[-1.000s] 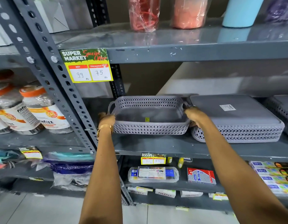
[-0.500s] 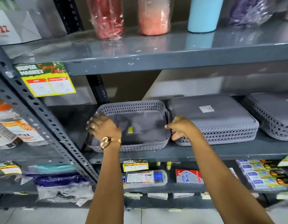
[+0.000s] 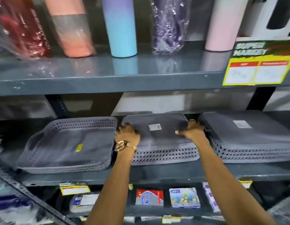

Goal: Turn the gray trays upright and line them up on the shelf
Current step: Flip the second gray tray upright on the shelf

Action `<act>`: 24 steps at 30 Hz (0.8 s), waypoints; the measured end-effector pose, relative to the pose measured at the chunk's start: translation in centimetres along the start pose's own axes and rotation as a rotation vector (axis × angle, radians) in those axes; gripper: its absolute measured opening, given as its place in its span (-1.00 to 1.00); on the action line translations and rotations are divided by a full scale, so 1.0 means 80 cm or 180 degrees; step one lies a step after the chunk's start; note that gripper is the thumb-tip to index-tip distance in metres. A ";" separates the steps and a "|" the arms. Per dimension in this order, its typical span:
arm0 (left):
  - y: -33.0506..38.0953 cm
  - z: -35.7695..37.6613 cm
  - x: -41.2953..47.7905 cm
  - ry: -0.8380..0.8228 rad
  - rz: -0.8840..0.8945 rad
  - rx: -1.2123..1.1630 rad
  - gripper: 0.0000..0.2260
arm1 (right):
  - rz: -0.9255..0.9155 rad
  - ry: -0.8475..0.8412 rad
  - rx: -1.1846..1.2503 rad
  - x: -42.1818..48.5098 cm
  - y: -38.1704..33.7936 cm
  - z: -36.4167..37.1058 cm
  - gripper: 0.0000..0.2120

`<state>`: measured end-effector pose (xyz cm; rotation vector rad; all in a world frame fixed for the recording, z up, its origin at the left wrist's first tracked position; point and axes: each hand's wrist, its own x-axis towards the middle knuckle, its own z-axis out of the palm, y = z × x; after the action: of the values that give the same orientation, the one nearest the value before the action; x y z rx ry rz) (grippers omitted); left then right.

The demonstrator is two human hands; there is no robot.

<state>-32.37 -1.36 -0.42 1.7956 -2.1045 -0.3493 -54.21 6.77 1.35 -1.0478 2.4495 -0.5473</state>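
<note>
Now both hands, left hand [image 3: 128, 133] and right hand [image 3: 193, 129], grip the middle upturned tray [image 3: 158, 140].

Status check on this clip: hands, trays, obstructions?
Both hands, left and right, gripping the ends of the middle tray, upside down. Left tray upright; right tray inverted. Nothing obstructing.
</note>
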 end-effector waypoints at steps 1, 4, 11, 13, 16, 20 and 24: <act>0.003 0.004 0.000 -0.0002 -0.0181 -0.0066 -0.59 | 0.0007 -0.0190 0.0054 0.004 0.008 -0.004 -0.07; 0.004 0.017 0.004 -0.0179 -0.0731 -0.0464 -0.41 | 0.0010 -0.0555 0.0519 0.010 0.025 -0.016 -0.05; 0.037 0.016 -0.014 0.0146 -0.1174 -0.1910 -0.07 | -0.0221 -0.0342 0.2017 0.016 0.051 -0.034 -0.37; 0.050 0.005 -0.018 0.0599 -0.1174 -0.2635 -0.09 | -0.0399 -0.0111 0.2786 0.008 0.043 -0.055 -0.45; 0.061 -0.011 -0.018 0.1153 -0.1067 -0.3572 -0.28 | -0.0273 0.0008 0.3532 0.020 0.043 -0.078 -0.23; 0.043 -0.015 -0.013 0.1001 -0.1026 -0.4464 -0.07 | -0.0132 -0.0185 0.3658 0.007 0.049 -0.089 -0.30; 0.035 -0.017 -0.036 0.0786 -0.1089 -0.4178 -0.31 | 0.0257 -0.0646 0.3592 0.006 0.067 -0.069 -0.06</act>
<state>-33.92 1.97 1.66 1.1993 -0.8832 -1.1679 -60.46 10.92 3.14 -0.4653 1.5408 -1.4491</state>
